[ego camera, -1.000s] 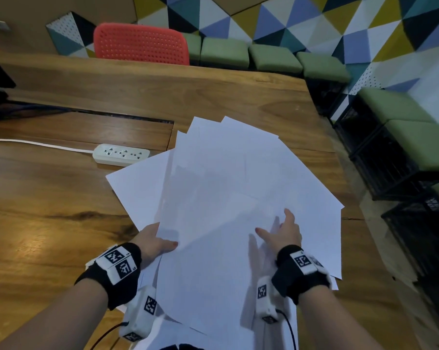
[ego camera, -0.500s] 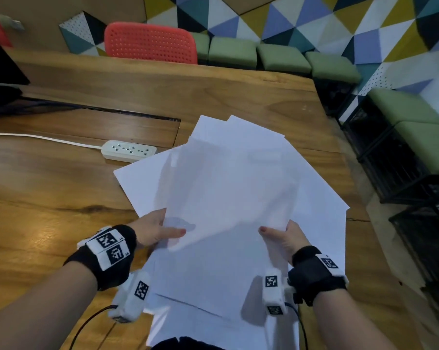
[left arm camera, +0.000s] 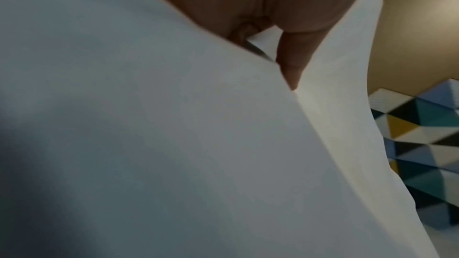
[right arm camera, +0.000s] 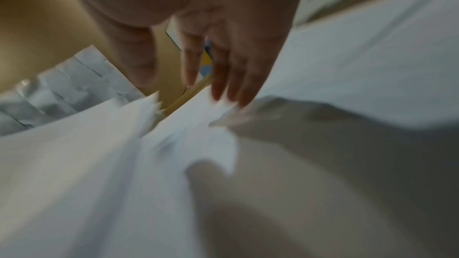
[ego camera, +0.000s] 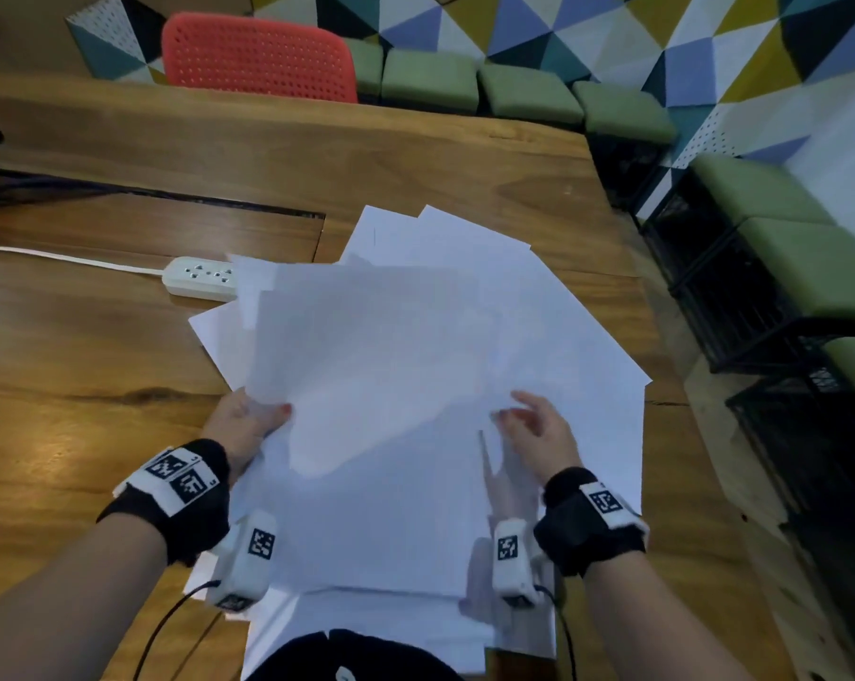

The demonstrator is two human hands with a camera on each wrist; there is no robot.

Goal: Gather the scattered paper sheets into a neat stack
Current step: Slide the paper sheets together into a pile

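White paper sheets (ego camera: 415, 366) lie fanned and overlapping on the wooden surface (ego camera: 96, 385) in front of you. Your left hand (ego camera: 241, 430) pinches the left edge of a few raised top sheets, thumb on top and fingers (left arm camera: 293, 62) tucked underneath. Your right hand (ego camera: 538, 430) hovers at their right edge with fingers (right arm camera: 223, 74) loosely spread and gripping nothing, though that close view is blurred. A white power strip (ego camera: 199, 277) sits just beside the pile's far left corner. A red chair (ego camera: 258, 56) stands beyond the surface.
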